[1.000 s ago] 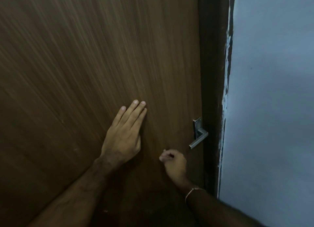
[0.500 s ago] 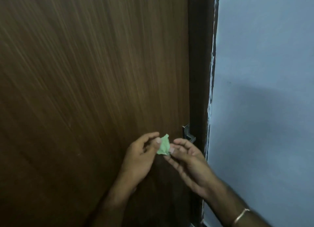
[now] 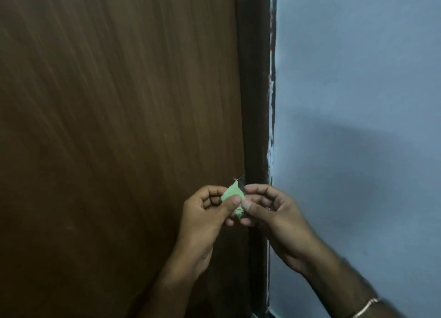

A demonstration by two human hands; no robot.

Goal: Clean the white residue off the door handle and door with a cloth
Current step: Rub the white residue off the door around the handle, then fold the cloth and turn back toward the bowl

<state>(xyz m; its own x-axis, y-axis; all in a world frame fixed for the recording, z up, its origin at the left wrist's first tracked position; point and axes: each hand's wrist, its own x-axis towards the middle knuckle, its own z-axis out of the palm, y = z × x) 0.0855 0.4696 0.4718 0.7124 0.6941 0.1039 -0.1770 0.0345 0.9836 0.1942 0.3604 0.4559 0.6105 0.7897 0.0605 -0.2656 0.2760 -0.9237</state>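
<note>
A small crumpled pale-green cloth (image 3: 233,199) sits before the brown wooden door (image 3: 119,127), hiding most of its metal handle (image 3: 239,180).

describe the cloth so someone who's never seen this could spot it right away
Start at the brown wooden door and follow its right edge down to the two hands. Pinched between the left hand and right hand is the small crumpled cloth. It is the only pale green thing in view.

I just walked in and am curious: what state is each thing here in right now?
Green cloth: bunched small, pinched between both hands.
Left hand: pinches the cloth.
Right hand: pinches the cloth.
Door: closed against its frame.
Door handle: mostly hidden behind the hands, untouched.
</note>
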